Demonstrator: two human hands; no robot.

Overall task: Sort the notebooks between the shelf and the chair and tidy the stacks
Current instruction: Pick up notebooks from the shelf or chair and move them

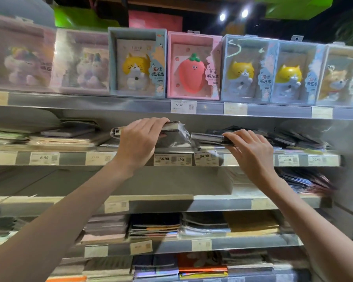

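Observation:
I face a shop shelf (253,159) with price tags along its front rail. My left hand (139,139) grips a dark, plastic-wrapped notebook (171,127) at its near edge, fingers curled over the top, on the second shelf from the top. Just right of it, my right hand (251,147) holds a second dark notebook (206,138) by its right end, fingers laid over it. The two notebooks lie almost end to end above the 34.90 tags. No chair is in view.
Pale notebook stacks (65,137) lie left on the same shelf, dark ones (293,137) to the right. Boxed cat and strawberry squishy notebooks (194,66) line the shelf above. Lower shelves hold more stacked notebooks (155,224).

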